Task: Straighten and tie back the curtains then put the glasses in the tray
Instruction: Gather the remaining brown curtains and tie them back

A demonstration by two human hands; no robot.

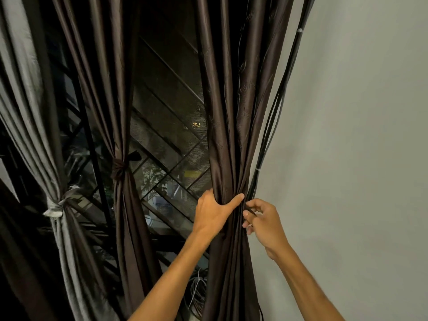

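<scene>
The dark brown curtain (pixel 228 112) you are working on hangs at the right side of the window, just beside the grey wall (pixel 359 135). Your left hand (pixel 213 214) holds it partway down. The fingers go round the back and the thumb lies across the front, so the cloth is squeezed into one thick bunch. Your right hand (pixel 264 224) is just beside it, at the curtain's right edge. Its fingers are curled, and the thumb and first finger pinch a thin dark strand (pixel 252 210). It is too small to tell if this is a bit of the curtain or one of the cables. A bunch of black cables (pixel 275 107) runs down the wall right next to the curtain. To the left, a second brown curtain (pixel 126 216) is tied with a dark knot (pixel 118 170). Further left, a grey curtain (pixel 34 112) is tied with a pale band (pixel 55 207). Between the curtains you see the dark window (pixel 166 126) with slanted bars. Low down, a coil of wires (pixel 196 293) sits behind your left arm.
</scene>
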